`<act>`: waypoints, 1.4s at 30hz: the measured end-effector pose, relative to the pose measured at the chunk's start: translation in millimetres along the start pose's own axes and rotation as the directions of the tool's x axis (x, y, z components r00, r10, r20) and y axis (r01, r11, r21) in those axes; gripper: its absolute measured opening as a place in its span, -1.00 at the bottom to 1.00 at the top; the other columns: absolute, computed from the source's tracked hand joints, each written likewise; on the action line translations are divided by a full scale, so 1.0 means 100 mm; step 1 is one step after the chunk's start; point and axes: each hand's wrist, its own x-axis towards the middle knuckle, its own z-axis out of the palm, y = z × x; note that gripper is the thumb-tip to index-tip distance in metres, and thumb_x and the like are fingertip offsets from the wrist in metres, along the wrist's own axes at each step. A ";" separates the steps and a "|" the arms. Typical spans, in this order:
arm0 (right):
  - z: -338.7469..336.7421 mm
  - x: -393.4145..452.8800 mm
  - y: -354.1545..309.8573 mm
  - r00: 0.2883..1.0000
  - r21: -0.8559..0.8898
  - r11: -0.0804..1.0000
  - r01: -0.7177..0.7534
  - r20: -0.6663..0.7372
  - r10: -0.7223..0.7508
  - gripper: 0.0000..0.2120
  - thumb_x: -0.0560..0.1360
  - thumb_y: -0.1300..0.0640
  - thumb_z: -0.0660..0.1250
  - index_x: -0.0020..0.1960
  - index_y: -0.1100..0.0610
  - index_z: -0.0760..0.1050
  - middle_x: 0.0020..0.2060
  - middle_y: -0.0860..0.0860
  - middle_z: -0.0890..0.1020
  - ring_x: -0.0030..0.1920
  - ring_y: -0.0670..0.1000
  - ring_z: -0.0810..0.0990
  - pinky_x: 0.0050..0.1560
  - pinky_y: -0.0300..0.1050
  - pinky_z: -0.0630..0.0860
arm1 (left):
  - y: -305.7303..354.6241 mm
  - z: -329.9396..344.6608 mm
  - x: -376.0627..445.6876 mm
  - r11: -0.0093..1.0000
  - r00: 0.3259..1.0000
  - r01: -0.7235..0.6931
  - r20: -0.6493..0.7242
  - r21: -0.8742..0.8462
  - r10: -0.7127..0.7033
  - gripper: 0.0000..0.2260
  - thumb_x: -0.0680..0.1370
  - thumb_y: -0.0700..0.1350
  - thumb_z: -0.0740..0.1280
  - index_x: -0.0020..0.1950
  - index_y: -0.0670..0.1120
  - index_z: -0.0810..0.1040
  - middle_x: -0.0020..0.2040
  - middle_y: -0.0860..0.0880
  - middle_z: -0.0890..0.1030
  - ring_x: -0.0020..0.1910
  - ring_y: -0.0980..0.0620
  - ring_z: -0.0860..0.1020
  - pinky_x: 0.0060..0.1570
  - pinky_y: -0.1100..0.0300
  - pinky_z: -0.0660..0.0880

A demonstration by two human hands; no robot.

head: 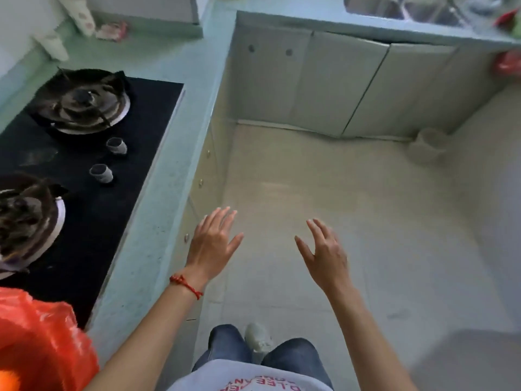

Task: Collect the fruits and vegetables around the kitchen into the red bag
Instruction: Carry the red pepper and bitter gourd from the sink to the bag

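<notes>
Head view: the left hand (212, 244) and right hand (325, 253) hover over the floor, each grip spread apart and empty. The red bag (39, 342) slumps on the desk (158, 221) at 8 o'clock. Being limp, it could sag shut or slide off the edge while unattended.

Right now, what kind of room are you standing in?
A small home kitchen, most likely: a two-burner gas hob set in the counter, cabinet doors below, and what looks like a sink.
</notes>
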 end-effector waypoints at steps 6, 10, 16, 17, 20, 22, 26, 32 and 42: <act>-0.16 -0.44 0.40 0.965 -0.015 0.969 -0.247 -0.093 0.244 -0.52 0.45 -0.04 0.23 0.23 0.25 0.46 0.19 0.23 0.55 0.21 0.23 0.51 0.15 0.11 0.47 | 0.40 0.18 0.21 0.979 0.977 -0.201 0.066 -0.031 0.203 -0.50 0.46 0.09 0.12 0.19 -0.23 0.53 0.14 -0.23 0.61 0.14 -0.23 0.57 0.05 -0.18 0.50; -0.33 -0.65 0.70 0.923 -0.025 0.933 -0.360 -0.152 0.353 -0.51 0.47 -0.08 0.18 0.23 0.26 0.45 0.19 0.22 0.55 0.20 0.22 0.52 0.14 0.09 0.48 | 0.77 0.32 0.33 0.955 0.950 -0.291 0.095 -0.063 0.296 -0.50 0.47 0.09 0.11 0.20 -0.24 0.52 0.15 -0.24 0.60 0.16 -0.25 0.55 0.10 -0.19 0.47; -0.64 -0.80 1.25 0.863 -0.028 0.881 -0.473 -0.213 0.457 -0.40 0.46 -0.17 0.03 0.24 0.26 0.45 0.21 0.22 0.54 0.24 0.22 0.48 0.18 0.11 0.45 | 1.39 0.53 0.56 0.919 0.911 -0.389 0.123 -0.059 0.394 -0.51 0.49 0.08 0.10 0.19 -0.25 0.52 0.14 -0.24 0.60 0.16 -0.25 0.55 0.09 -0.18 0.48; -0.70 -0.80 1.34 0.858 -0.027 0.877 -0.481 -0.220 0.464 -0.39 0.46 -0.18 0.02 0.26 0.25 0.44 0.22 0.21 0.53 0.25 0.21 0.47 0.20 0.10 0.43 | 1.50 0.56 0.60 0.914 0.907 -0.400 0.119 -0.062 0.405 -0.50 0.49 0.08 0.10 0.20 -0.25 0.52 0.14 -0.25 0.60 0.16 -0.26 0.55 0.10 -0.18 0.48; -0.87 -0.75 1.62 0.844 -0.020 0.867 -0.498 -0.239 0.480 -0.37 0.46 -0.19 0.00 0.28 0.24 0.42 0.25 0.20 0.51 0.29 0.20 0.44 0.24 0.09 0.39 | 1.83 0.63 0.76 0.899 0.894 -0.433 0.100 -0.063 0.437 -0.51 0.50 0.08 0.10 0.20 -0.25 0.51 0.14 -0.25 0.60 0.17 -0.26 0.54 0.11 -0.19 0.48; -0.99 -0.69 1.80 0.837 -0.008 0.863 -0.505 -0.250 0.487 -0.36 0.45 -0.20 -0.01 0.29 0.24 0.41 0.27 0.20 0.50 0.30 0.20 0.42 0.27 0.08 0.37 | 2.02 0.67 0.87 0.894 0.889 -0.443 0.096 -0.070 0.448 -0.51 0.50 0.08 0.10 0.20 -0.25 0.51 0.15 -0.25 0.59 0.17 -0.26 0.54 0.12 -0.19 0.48; -1.19 -0.58 2.11 0.837 -0.011 0.864 -0.503 -0.256 0.484 -0.34 0.45 -0.21 -0.03 0.31 0.24 0.40 0.29 0.20 0.48 0.32 0.20 0.40 0.29 0.08 0.35 | 2.36 0.74 1.08 0.891 0.888 -0.447 0.079 -0.080 0.453 -0.51 0.50 0.08 0.10 0.21 -0.24 0.51 0.16 -0.25 0.59 0.19 -0.26 0.53 0.14 -0.20 0.46; -1.39 -0.27 2.51 0.842 -0.012 0.866 -0.500 -0.241 0.483 -0.30 0.44 -0.24 -0.06 0.34 0.22 0.36 0.32 0.18 0.45 0.36 0.17 0.36 0.34 0.04 0.29 | 2.77 0.82 1.49 0.884 0.883 -0.459 0.061 -0.081 0.465 -0.51 0.50 0.08 0.11 0.21 -0.25 0.51 0.15 -0.25 0.59 0.18 -0.27 0.53 0.14 -0.19 0.45; -1.56 0.93 3.25 0.850 -0.006 0.875 -0.484 -0.241 0.469 -0.32 0.44 -0.22 -0.05 0.34 0.22 0.37 0.32 0.18 0.45 0.34 0.17 0.37 0.32 0.03 0.31 | 3.31 1.11 2.84 0.863 0.863 -0.496 0.056 -0.094 0.503 -0.52 0.49 0.08 0.12 0.19 -0.24 0.53 0.15 -0.25 0.60 0.18 -0.27 0.54 0.13 -0.20 0.47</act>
